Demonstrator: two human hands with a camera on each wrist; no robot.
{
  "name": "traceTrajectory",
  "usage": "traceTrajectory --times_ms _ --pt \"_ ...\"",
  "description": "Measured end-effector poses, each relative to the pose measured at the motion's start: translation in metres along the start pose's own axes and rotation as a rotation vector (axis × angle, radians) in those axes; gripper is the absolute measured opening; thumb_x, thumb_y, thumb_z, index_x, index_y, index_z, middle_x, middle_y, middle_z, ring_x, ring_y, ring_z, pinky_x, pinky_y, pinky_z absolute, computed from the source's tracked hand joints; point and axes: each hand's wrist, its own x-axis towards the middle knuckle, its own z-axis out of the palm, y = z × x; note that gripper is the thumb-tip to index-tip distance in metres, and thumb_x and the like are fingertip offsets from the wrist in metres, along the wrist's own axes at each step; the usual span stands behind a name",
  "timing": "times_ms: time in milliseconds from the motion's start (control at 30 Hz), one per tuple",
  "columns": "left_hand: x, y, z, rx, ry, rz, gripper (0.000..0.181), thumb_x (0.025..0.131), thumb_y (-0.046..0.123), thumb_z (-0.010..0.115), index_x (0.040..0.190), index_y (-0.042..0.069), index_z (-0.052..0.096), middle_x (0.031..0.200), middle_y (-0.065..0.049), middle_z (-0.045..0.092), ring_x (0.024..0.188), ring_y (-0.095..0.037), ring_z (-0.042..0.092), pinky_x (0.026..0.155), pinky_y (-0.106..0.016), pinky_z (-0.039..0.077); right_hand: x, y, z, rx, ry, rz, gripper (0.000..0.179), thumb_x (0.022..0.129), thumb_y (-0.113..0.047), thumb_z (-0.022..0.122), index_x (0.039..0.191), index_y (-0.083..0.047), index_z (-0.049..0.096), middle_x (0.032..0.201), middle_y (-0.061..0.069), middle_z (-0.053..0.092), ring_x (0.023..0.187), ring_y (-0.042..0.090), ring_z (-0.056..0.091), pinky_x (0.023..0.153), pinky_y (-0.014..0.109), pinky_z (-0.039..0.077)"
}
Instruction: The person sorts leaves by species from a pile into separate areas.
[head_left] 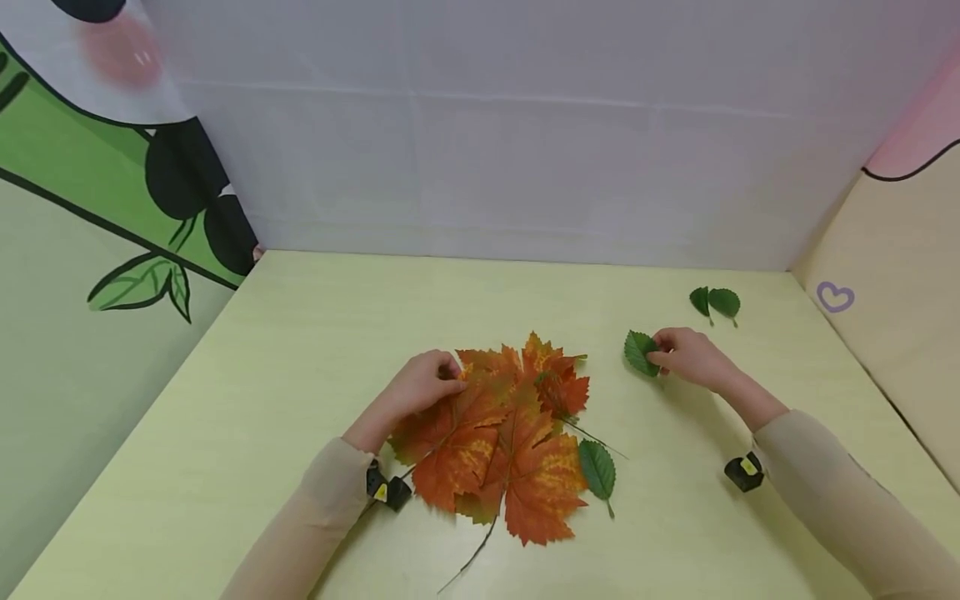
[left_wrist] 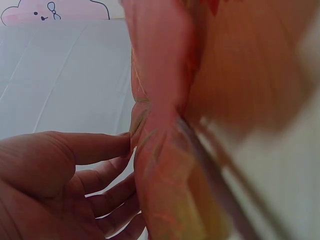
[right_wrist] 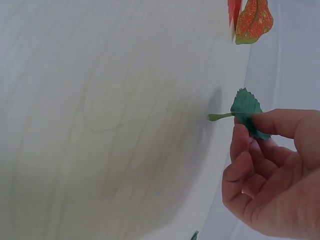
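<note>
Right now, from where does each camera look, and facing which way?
Head: worn on the head, looks forward and down at the table; left hand, right hand and sleeves show.
Left wrist: worn there, faces an orange leaf; left hand shows.
Right wrist: worn there, faces a held green leaf; right hand shows.
Head and right wrist share that leaf.

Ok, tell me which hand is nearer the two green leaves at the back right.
Right. The right hand pinches another green leaf in front of the two back leaves; the left hand is farther off, to their left, holding an orange leaf.
</note>
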Motion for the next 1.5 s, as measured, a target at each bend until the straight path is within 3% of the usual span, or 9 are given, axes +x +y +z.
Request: traceTrajectory --times_ms 100,267,467,533,700,967,1267,1500 --pt "0.0 0.003 -0.002 0.006 0.002 0.011 0.01 0.085 0.016 0.063 0.085 0.008 0.058 0.084 -0.006 0.057 0.071 -0.019 0.049 0.061 -0.028 0.042 0.004 0.001 -0.002 0.006 0.005 0.013 0.032 0.089 -0.016 0.053 0.109 0.009 0.054 0.082 0.009 0.062 0.07 0.018 0.058 0.068 0.034 0.043" --pt "0.003 0.001 -0.001 0.009 -0.002 -0.028 0.01 0.085 0.016 0.063 0.086 0.008 0.059 0.086 -0.006 0.057 0.072 -0.019 0.049 0.061 -0.027 0.041 0.006 0.002 -0.004 0.013 0.01 0.022 0.036 0.089 -0.018 0.054 0.111 0.009 0.054 0.086 0.011 0.063 0.072 0.018 0.061 0.075 0.04 0.045" --pt "0.001 0.0 0.0 0.009 0.002 -0.033 0.01 0.085 0.016 0.063 0.087 0.007 0.059 0.085 -0.006 0.057 0.071 -0.018 0.048 0.06 -0.027 0.041 0.01 0.004 -0.007 0.016 0.047 0.039 0.023 0.088 -0.02 0.056 0.093 0.003 0.058 0.081 0.011 0.066 0.073 0.022 0.061 0.065 0.032 0.044" --pt "0.001 0.001 0.001 0.006 0.002 -0.042 0.011 0.084 0.017 0.064 0.087 0.008 0.059 0.085 -0.006 0.057 0.072 -0.019 0.048 0.061 -0.027 0.041 0.013 0.006 -0.009 0.026 0.059 0.051 0.023 0.089 -0.018 0.054 0.094 0.004 0.056 0.082 0.013 0.066 0.074 0.023 0.061 0.062 0.03 0.044" --pt "0.0 0.002 0.0 0.0 -0.001 -0.06 0.01 0.084 0.017 0.064 0.088 0.008 0.059 0.086 -0.005 0.057 0.072 -0.019 0.048 0.061 -0.027 0.042 0.022 0.01 -0.015 0.028 0.127 0.08 0.037 0.091 -0.017 0.05 0.115 0.011 0.047 0.097 0.023 0.063 0.077 0.028 0.063 0.065 0.033 0.048" --pt "0.001 0.001 0.0 -0.002 0.0 -0.043 0.01 0.084 0.016 0.064 0.087 0.008 0.059 0.086 -0.005 0.057 0.071 -0.018 0.048 0.06 -0.027 0.041 0.035 0.022 -0.022 0.029 0.193 0.148 0.042 0.092 -0.021 0.052 0.118 0.011 0.047 0.103 0.025 0.062 0.083 0.031 0.064 0.073 0.042 0.047" --pt "0.002 0.0 0.002 -0.003 0.0 -0.035 0.009 0.084 0.016 0.064 0.087 0.008 0.06 0.086 -0.006 0.057 0.071 -0.018 0.049 0.06 -0.027 0.041 0.041 0.035 -0.025 0.032 0.291 0.225 0.038 0.09 -0.022 0.055 0.111 0.01 0.052 0.096 0.023 0.065 0.082 0.035 0.062 0.069 0.039 0.046" --pt "0.002 -0.001 0.002 0.003 0.01 -0.03 0.009 0.084 0.016 0.064 0.085 0.008 0.059 0.084 -0.005 0.057 0.071 -0.018 0.048 0.061 -0.027 0.041 0.047 0.045 -0.027 0.042 0.335 0.296 0.034 0.09 -0.025 0.057 0.105 0.005 0.058 0.087 0.018 0.067 0.076 0.029 0.063 0.061 0.032 0.043"
